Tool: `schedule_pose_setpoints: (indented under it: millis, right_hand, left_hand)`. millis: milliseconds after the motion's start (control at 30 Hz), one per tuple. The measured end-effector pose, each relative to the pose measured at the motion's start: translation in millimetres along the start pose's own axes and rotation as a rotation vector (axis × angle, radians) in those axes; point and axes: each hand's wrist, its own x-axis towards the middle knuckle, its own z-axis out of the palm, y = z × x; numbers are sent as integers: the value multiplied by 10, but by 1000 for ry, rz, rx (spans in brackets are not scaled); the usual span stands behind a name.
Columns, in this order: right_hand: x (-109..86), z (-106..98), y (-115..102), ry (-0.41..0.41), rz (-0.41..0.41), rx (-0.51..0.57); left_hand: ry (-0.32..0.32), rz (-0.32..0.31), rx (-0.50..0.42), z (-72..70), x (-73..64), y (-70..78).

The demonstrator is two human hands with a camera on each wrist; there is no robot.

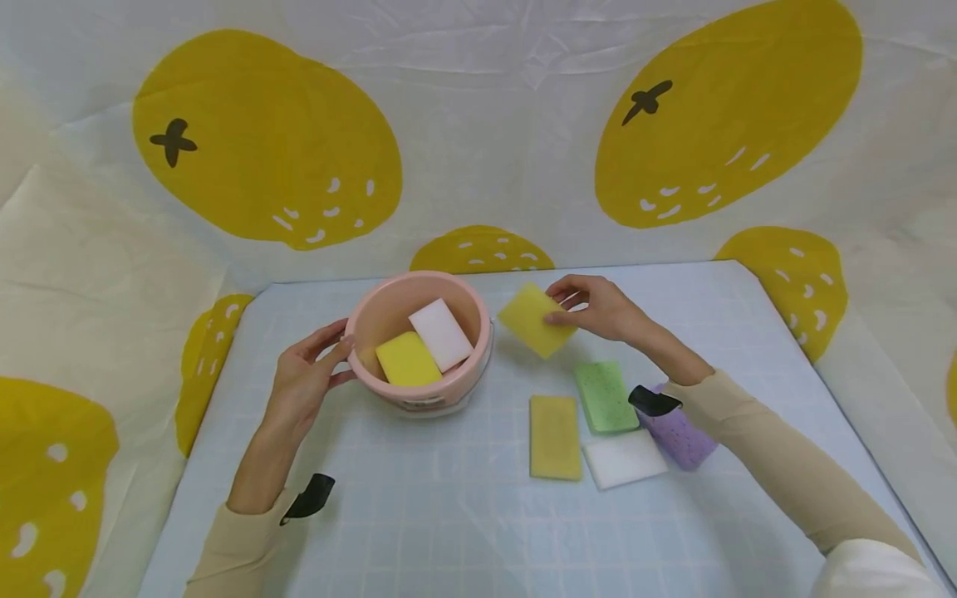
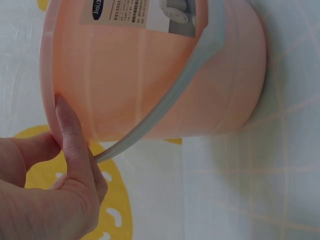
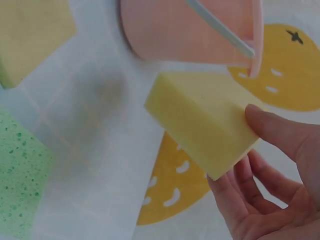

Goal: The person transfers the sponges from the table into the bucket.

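Left hand [image 1: 302, 384]: thumb and fingers pinch the rim of the bucket [image 1: 385, 316], a pink vessel standing upright on the table [image 1: 419, 515]; its pale handle [image 2: 167, 100] hangs down along the outer wall. Inside the bucket, left to right: a bright yellow sponge [image 1: 409, 360] and, just beside it, a white block [image 1: 443, 334]. Right of the bucket and apart from it, a pale yellow sponge [image 1: 531, 320] is held above the table, tilted, gripped between the thumb and fingers of the right hand [image 1: 598, 309]. Nearer the viewer, on the table, left to right: a dull yellow sponge [image 1: 556, 438], a green sponge [image 1: 607, 397], a white pad [image 1: 625, 459] in front of the green one, and a purple sponge [image 1: 684, 438], partly hidden by the right sleeve [image 1: 777, 465] and its black strap [image 1: 654, 402].
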Motion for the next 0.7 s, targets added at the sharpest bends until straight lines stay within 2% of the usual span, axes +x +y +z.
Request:
schedule_pose_setpoints:
  millis: [267, 367, 700]
  right_hand:
    - [83, -103, -197, 44, -23, -10]
    - [117, -136, -273, 58, -28, 19]
    - [216, -121, -503, 97, 48, 156]
  left_hand:
    - [2, 8, -4, -3, 1, 2]
    - [5, 10, -9, -6, 1, 3]
    - [8, 2, 2, 1, -5, 12]
